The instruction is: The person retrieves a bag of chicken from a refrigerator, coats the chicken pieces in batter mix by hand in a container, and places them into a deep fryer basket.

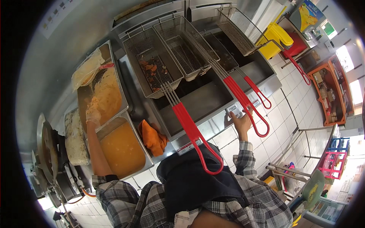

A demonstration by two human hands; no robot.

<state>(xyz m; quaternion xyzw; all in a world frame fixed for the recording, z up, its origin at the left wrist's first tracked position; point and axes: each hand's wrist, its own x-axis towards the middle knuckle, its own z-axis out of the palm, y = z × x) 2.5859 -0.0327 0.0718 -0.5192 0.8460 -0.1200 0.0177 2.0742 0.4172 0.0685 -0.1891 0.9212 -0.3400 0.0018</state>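
Note:
My left hand (93, 114), in a clear glove caked with orange breading, is over the left edge of a steel tray (124, 98) of orange-tinted flour; whether it grips anything is hidden. A plastic bag (87, 68) lies at the tray's far end with a red item (107, 66) beside it. Nearer me stands a steel pan of cloudy orange liquid (122, 148). My bare right hand (241, 121) is at the fryer's front panel (233, 109) by the control, fingers spread, partly behind a basket's red handle (246, 102). One fryer basket (151, 65) holds orange crumbs; another basket (185, 48) is beside it.
An orange cloth (153, 138) lies between the liquid pan and the fryer. Red basket handles (196, 136) jut over the front edge. Another wire basket (242, 30) sits at the far right of the fryer. Left are a crusted container (75, 139) and a round metal pan (47, 148).

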